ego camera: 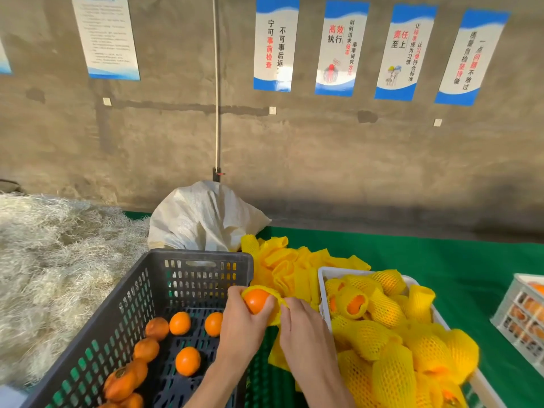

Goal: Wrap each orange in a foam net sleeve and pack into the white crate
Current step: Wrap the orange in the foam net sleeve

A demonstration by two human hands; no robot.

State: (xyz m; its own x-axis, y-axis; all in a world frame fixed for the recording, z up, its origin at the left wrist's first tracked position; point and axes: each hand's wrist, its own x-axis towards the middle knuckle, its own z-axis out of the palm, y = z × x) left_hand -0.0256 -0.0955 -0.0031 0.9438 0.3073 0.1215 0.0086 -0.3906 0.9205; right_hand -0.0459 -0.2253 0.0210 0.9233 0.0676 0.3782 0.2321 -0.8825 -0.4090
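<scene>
My left hand (241, 322) grips an orange (255, 300) that is partly inside a yellow foam net sleeve (276, 316). My right hand (300, 325) pinches the sleeve's edge beside the fruit. Both hands hover between two crates. The dark crate (141, 293) at left holds several bare oranges (187, 361). The white crate (322, 278) at right is filled with several wrapped oranges (388, 343).
A heap of loose yellow foam sleeves (288, 263) lies behind the hands on the green table (441, 260). A white woven sack (203, 216) stands at the back. Pale straw-like fibre (59, 260) is piled at left. Another white crate (524, 313) sits at the right edge.
</scene>
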